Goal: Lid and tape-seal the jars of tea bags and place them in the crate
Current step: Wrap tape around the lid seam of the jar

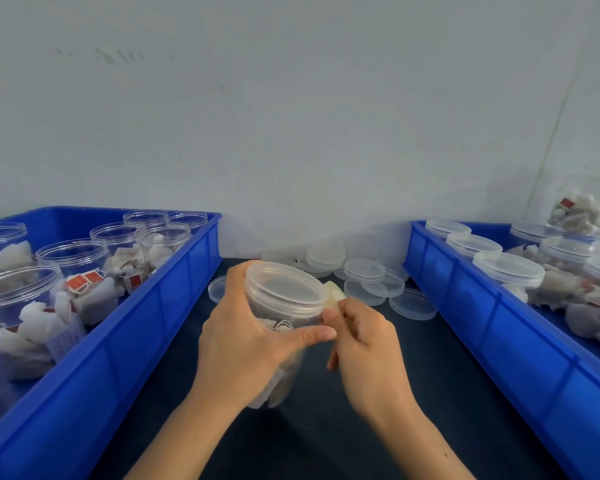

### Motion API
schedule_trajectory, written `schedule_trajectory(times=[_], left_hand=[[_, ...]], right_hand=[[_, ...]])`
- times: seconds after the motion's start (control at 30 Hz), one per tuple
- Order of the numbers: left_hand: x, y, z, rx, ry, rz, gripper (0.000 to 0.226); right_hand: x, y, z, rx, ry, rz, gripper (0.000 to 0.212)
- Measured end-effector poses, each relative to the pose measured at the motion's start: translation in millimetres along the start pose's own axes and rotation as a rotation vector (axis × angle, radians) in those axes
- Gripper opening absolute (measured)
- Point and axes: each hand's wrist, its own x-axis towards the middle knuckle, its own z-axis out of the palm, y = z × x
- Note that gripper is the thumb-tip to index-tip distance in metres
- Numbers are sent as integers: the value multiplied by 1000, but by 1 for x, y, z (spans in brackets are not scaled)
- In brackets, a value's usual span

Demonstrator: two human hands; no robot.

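Left hand grips lidded jar, right hand pinches tape; dark tabletop, pale wall.

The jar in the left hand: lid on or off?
On. A clear lid caps the jar that the left hand grips; taping cannot be told.

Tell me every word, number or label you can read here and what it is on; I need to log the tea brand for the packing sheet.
No text can be read in this view.
Red tags on the tea bags in the left crate: print too blurred to read.
Pale printed label on the nearest open jar: too faint.
Red tag in the far right jar: too small.
Held jar, loose lids and right crate: no markings visible.
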Motion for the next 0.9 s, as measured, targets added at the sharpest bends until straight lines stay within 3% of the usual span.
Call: schedule_trajectory(times=[0.27,0.5,0.7,0.9], left_hand=[[-1,-4,5,-34,119,-56,90],[1,-8,8,-19,142,-73,79],[6,-17,4,-27,35,-61,92],[7,-30,-3,-39,-51,-90,90]], right_hand=[[-4,-1,3,-90,34,-68,20],[-7,3,11,-64,42,-52,30],[-9,5,12,-80,43,-41,28],[-6,2,7,-81,-90,43,30]])
